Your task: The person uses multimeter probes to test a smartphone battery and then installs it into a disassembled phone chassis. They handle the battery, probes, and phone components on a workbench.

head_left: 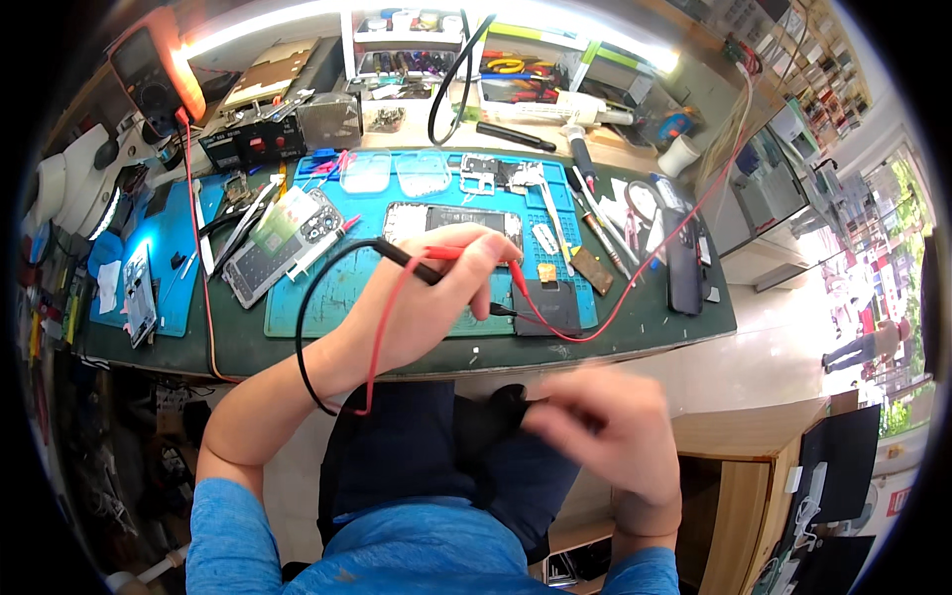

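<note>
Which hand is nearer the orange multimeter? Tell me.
Left. The left hand, holding test probes, is over the bench, right of the multimeter; the right hand is farther right, past the bench's near edge.

Just one black probe [424, 271], one orange multimeter [157, 76], two clear trays [366, 175], plus two blue mats [284, 313] can be spotted.

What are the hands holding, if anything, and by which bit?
The left hand holds a red probe and black probe by their handles. The right hand is too blurred to tell.
</note>
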Demonstrator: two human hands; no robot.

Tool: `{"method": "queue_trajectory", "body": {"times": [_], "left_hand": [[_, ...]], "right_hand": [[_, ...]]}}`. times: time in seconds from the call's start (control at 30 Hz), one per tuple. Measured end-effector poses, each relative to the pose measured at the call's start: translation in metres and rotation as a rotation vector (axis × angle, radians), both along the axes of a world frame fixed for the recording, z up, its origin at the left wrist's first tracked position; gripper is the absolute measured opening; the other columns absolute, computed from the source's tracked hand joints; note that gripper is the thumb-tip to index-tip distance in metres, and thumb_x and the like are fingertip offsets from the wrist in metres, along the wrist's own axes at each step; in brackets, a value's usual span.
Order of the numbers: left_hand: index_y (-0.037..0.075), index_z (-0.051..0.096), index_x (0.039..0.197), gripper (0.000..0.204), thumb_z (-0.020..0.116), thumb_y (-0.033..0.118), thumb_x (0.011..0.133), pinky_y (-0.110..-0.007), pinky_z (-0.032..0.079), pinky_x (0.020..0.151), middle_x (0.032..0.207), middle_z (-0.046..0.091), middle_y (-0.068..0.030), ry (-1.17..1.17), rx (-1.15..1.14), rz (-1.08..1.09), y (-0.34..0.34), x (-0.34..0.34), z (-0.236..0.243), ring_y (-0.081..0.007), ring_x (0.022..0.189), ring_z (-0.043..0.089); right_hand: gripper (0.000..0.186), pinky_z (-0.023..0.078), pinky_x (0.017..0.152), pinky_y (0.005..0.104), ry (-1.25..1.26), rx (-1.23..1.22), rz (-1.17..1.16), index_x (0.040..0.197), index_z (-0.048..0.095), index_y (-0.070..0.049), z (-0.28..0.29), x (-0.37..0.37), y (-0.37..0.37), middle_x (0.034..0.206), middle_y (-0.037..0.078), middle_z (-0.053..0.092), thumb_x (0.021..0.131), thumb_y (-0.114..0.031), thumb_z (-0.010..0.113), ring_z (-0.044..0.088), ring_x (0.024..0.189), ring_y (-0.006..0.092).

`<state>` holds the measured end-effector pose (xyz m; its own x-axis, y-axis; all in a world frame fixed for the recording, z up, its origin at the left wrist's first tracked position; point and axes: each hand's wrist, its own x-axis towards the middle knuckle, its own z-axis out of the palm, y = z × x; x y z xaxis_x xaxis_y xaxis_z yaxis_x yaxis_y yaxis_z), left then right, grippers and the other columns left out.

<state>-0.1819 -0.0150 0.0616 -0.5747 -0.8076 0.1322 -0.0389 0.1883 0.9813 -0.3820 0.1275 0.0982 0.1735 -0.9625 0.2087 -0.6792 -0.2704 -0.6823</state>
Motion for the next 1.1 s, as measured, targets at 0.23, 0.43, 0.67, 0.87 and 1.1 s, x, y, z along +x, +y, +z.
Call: {"method": "queue_trajectory", "body": {"times": [0.23, 0.43, 0.67, 0.87, 1.1], "left_hand": [[0.003, 0.07, 0.127, 0.032, 0.062, 0.027, 0.108, -0.034, 0.053, 0.072, 0.086, 0.07, -0.009, -0.004, -0.442, -0.194, 0.01, -0.021, -0.002, -0.0189, 0.077, 0.066], [0.004, 0.06, 0.138, 0.048, 0.08, 0.018, 0.096, -0.031, 0.052, 0.073, 0.096, 0.07, -0.0079, -0.003, -0.189, -0.144, 0.027, -0.007, -0.01, -0.0141, 0.076, 0.06], [0.005, 0.077, 0.11, 0.026, 0.085, 0.004, 0.085, -0.032, 0.054, 0.082, 0.108, 0.066, -0.0086, -0.073, -0.451, -0.028, 0.041, 0.028, -0.051, -0.0221, 0.094, 0.066], [0.002, 0.073, 0.12, 0.034, 0.078, -0.002, 0.086, -0.039, 0.058, 0.087, 0.113, 0.071, -0.0133, -0.115, -0.574, -0.005, 0.035, 0.021, -0.059, -0.0298, 0.102, 0.071], [0.004, 0.076, 0.12, 0.036, 0.075, 0.007, 0.084, -0.041, 0.06, 0.087, 0.117, 0.076, -0.0125, -0.215, -0.701, 0.077, 0.034, 0.015, -0.069, -0.0295, 0.102, 0.074]], "right_hand": [[0.058, 0.056, 0.075, 0.0382, 0.112, -0.462, -0.11, 0.146, 0.061, -0.009, -0.033, -0.003, -0.061, 0.1, 0.009, 0.073, 0.09, 0.0, 0.073, 0.066, 0.081, 0.0244], [0.047, 0.057, 0.079, 0.0391, 0.249, -0.536, -0.241, 0.138, 0.068, -0.008, -0.049, -0.023, -0.06, 0.102, 0.011, 0.075, 0.092, 0.001, 0.071, 0.068, 0.085, 0.0281], [0.028, 0.053, 0.077, 0.0231, -0.813, 0.003, -0.042, 0.115, 0.075, 0.004, -0.089, -0.044, -0.041, 0.102, 0.006, 0.075, 0.111, -0.02, 0.062, 0.068, 0.088, 0.0085], [0.02, 0.055, 0.069, 0.0301, -0.394, -0.161, -0.21, 0.107, 0.076, 0.0, -0.093, -0.025, -0.053, 0.088, 0.009, 0.075, 0.106, -0.018, 0.067, 0.071, 0.077, 0.017], [0.009, 0.055, 0.069, 0.032, -0.384, -0.156, -0.245, 0.098, 0.073, 0.0, -0.101, -0.02, -0.059, 0.088, 0.01, 0.075, 0.098, -0.009, 0.075, 0.071, 0.076, 0.0206]]}}
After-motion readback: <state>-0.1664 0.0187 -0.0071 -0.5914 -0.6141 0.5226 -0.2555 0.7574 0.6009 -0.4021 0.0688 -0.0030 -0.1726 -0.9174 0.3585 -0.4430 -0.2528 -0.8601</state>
